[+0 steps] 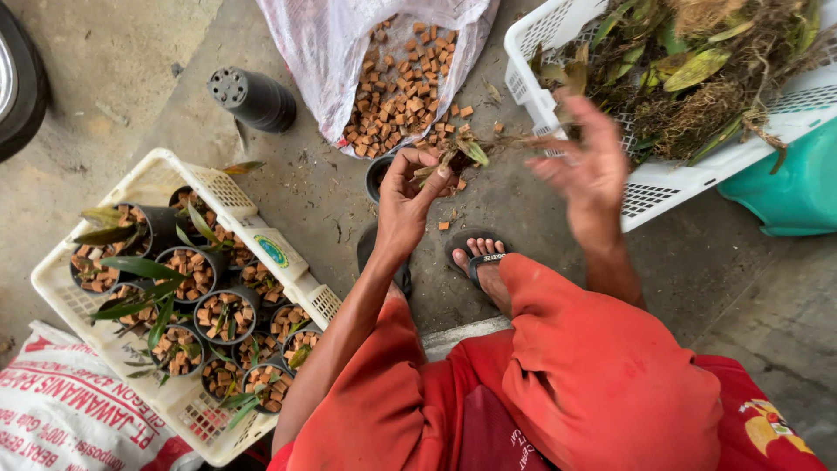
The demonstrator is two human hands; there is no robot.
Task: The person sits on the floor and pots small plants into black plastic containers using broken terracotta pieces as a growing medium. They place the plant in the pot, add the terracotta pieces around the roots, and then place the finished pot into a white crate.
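Observation:
My left hand pinches a small plant cutting with a few green leaves and brown roots, held over a small black pot on the concrete floor. My right hand hovers open and blurred to the right, fingers spread, in front of the white basket that holds a tangle of loose plants and roots. Nothing is in the right hand. A sandalled foot rests just below both hands.
An open white sack spilling brown clay chunks lies ahead. At the left, a white crate holds several black pots with chunks and seedlings. A stack of empty black pots lies on its side. A teal tub sits at right, a printed sack at lower left.

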